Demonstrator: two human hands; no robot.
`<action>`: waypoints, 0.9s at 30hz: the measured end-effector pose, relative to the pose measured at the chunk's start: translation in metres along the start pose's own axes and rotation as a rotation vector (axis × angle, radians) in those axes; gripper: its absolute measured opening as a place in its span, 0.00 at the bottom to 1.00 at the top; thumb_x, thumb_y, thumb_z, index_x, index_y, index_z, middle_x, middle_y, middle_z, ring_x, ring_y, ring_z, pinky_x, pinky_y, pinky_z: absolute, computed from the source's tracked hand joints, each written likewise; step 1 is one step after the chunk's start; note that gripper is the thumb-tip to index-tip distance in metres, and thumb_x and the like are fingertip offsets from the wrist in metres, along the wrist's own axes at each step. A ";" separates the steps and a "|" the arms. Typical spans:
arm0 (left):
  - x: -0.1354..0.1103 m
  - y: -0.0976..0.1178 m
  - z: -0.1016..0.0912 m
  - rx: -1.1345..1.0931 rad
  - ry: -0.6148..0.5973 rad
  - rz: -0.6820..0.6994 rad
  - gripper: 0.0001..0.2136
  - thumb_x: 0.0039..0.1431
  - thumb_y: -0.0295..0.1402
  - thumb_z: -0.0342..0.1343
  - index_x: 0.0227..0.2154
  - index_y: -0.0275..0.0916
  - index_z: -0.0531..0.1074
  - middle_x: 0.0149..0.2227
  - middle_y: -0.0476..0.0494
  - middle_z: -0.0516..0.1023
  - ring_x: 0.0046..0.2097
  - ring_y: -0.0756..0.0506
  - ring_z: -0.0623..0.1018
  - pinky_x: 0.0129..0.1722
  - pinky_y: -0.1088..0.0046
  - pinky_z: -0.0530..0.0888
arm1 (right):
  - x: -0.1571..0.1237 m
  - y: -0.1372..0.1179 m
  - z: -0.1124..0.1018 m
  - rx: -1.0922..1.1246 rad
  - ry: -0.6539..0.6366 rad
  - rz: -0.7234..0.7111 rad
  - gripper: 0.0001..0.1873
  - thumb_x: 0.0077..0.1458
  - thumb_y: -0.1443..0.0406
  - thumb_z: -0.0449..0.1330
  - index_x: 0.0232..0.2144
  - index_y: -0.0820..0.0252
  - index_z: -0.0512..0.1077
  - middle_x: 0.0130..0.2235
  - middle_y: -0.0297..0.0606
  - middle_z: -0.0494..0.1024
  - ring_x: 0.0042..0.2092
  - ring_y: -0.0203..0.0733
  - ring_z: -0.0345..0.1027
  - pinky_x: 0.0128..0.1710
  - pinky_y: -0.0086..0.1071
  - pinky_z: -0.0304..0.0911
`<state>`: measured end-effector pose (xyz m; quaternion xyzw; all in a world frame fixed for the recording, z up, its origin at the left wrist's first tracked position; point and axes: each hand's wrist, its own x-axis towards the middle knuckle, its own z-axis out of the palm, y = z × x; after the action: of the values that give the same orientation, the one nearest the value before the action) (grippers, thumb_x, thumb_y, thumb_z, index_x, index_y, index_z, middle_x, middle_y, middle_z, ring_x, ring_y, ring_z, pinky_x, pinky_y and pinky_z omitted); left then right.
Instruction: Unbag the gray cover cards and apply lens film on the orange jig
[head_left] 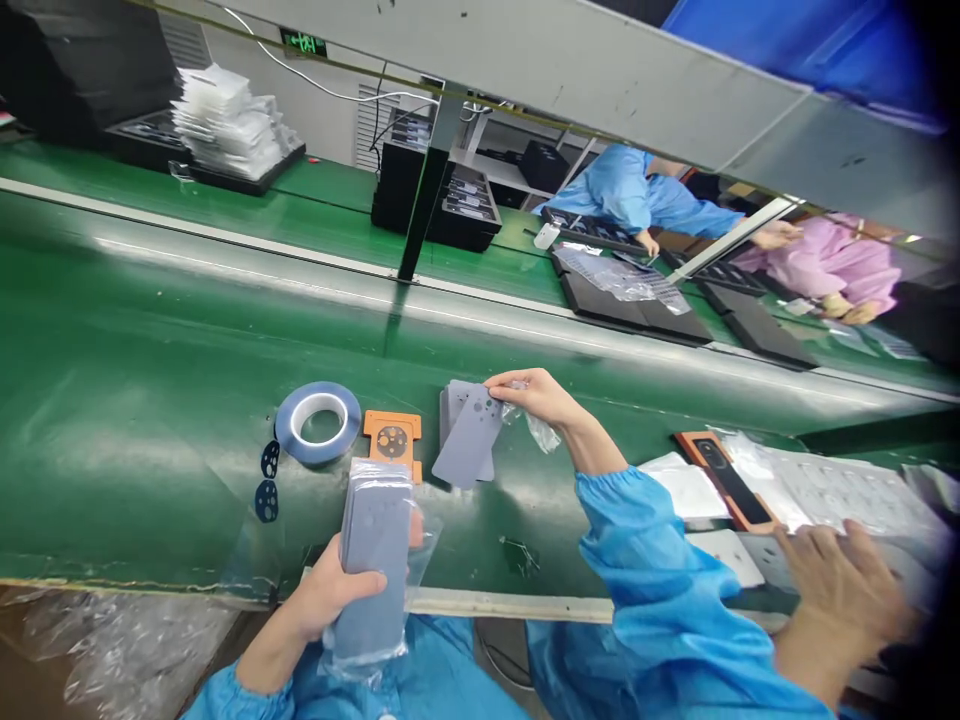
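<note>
My left hand (330, 590) is closed around a stack of grey phone back covers (375, 540) wrapped in clear plastic, held upright at the near edge of the green belt (150, 380). My right hand (536, 395) reaches forward and pinches the top edge of a single grey back cover (469, 440), together with a crumpled clear bag (541, 430). That cover hangs tilted over a small pile of similar grey covers (452, 402) lying on the belt.
A blue tape roll (319, 420), an orange jig (392, 438) and two dark cut-out stickers (268, 480) lie left of the pile. Another person's hand (840, 590) rests at the right by an orange-framed fixture (727, 480) and white sheets (825, 490). Black trays (637, 310) and co-workers are across the belt.
</note>
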<state>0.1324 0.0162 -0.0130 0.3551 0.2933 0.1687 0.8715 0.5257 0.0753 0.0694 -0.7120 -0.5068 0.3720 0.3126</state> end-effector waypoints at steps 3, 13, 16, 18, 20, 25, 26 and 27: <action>-0.001 0.007 0.004 -0.010 -0.007 0.013 0.33 0.46 0.36 0.70 0.57 0.37 0.70 0.54 0.29 0.77 0.52 0.30 0.77 0.50 0.53 0.74 | 0.024 0.002 0.001 -0.076 -0.017 -0.011 0.15 0.48 0.57 0.69 0.35 0.63 0.83 0.36 0.44 0.84 0.38 0.48 0.76 0.42 0.42 0.70; -0.001 0.013 0.014 -0.066 -0.030 0.058 0.29 0.46 0.34 0.70 0.54 0.38 0.73 0.52 0.33 0.78 0.47 0.34 0.79 0.44 0.56 0.78 | 0.003 -0.016 0.030 -0.182 0.246 -0.107 0.16 0.55 0.55 0.63 0.37 0.59 0.82 0.44 0.45 0.83 0.51 0.55 0.74 0.55 0.46 0.63; 0.003 0.008 0.016 -0.106 -0.007 0.039 0.28 0.45 0.33 0.71 0.52 0.37 0.73 0.45 0.36 0.81 0.42 0.36 0.81 0.43 0.56 0.78 | -0.044 -0.029 0.061 -0.121 0.159 -0.084 0.19 0.53 0.51 0.64 0.39 0.59 0.82 0.42 0.44 0.83 0.48 0.55 0.76 0.51 0.43 0.66; 0.005 0.006 0.019 -0.127 0.000 0.015 0.28 0.45 0.33 0.71 0.51 0.36 0.73 0.41 0.37 0.82 0.38 0.37 0.82 0.40 0.56 0.79 | -0.076 -0.037 0.087 -0.071 -0.053 -0.041 0.22 0.49 0.51 0.68 0.42 0.58 0.81 0.42 0.42 0.83 0.44 0.52 0.76 0.46 0.39 0.68; 0.008 0.005 0.021 -0.127 0.013 -0.008 0.27 0.44 0.33 0.71 0.49 0.35 0.72 0.39 0.38 0.82 0.36 0.37 0.83 0.39 0.56 0.79 | -0.101 -0.042 0.110 -0.043 -0.227 -0.018 0.24 0.45 0.52 0.71 0.42 0.57 0.81 0.40 0.38 0.83 0.40 0.49 0.76 0.42 0.36 0.69; 0.009 0.001 0.021 -0.132 0.072 -0.043 0.27 0.45 0.36 0.70 0.48 0.36 0.70 0.37 0.38 0.83 0.35 0.36 0.83 0.38 0.58 0.79 | -0.119 -0.039 0.117 0.034 -0.274 -0.058 0.12 0.57 0.59 0.61 0.38 0.57 0.82 0.39 0.38 0.84 0.42 0.48 0.76 0.43 0.36 0.68; 0.009 0.000 0.020 -0.158 0.084 -0.058 0.26 0.46 0.38 0.69 0.48 0.36 0.70 0.37 0.38 0.83 0.35 0.36 0.83 0.37 0.58 0.79 | -0.118 -0.036 0.110 0.046 -0.269 -0.080 0.13 0.59 0.61 0.58 0.41 0.57 0.82 0.42 0.38 0.84 0.44 0.49 0.77 0.45 0.37 0.68; 0.008 -0.001 0.020 -0.189 0.089 -0.072 0.26 0.47 0.38 0.67 0.48 0.36 0.69 0.36 0.38 0.83 0.35 0.35 0.83 0.37 0.57 0.78 | -0.116 -0.033 0.102 0.046 -0.263 -0.106 0.16 0.59 0.63 0.56 0.44 0.56 0.81 0.44 0.39 0.83 0.46 0.49 0.76 0.48 0.38 0.68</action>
<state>0.1511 0.0093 -0.0052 0.2526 0.3270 0.1798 0.8927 0.3990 -0.0192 0.0678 -0.6219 -0.5719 0.4566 0.2789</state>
